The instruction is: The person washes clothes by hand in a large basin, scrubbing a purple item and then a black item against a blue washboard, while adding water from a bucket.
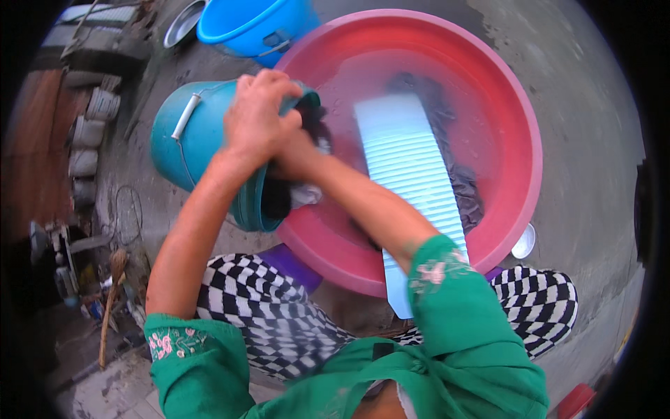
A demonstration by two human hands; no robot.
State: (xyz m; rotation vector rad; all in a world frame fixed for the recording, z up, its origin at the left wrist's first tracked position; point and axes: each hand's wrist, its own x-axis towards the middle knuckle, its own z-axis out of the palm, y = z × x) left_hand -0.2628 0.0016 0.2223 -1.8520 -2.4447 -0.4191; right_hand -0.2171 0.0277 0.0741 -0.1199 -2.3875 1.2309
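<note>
My left hand point(257, 115) grips the rim of a teal bucket point(195, 136) that is tipped on its side toward a big red basin point(520, 105). My right hand point(296, 157) reaches into the bucket's mouth, closed on dark wet cloth point(307, 195) with a pale patch. A light blue ribbed washboard point(408, 164) leans in the basin's cloudy water, its lower end over the rim near my lap. More dark laundry point(464, 188) lies underwater beside the board.
A bright blue bucket point(255, 24) and a metal bowl point(181, 24) stand behind the teal one. A small white dish point(525, 243) sits by the basin's right rim. Clutter, a wooden stick point(110, 307) and stacked blocks line the left. The ground is wet concrete.
</note>
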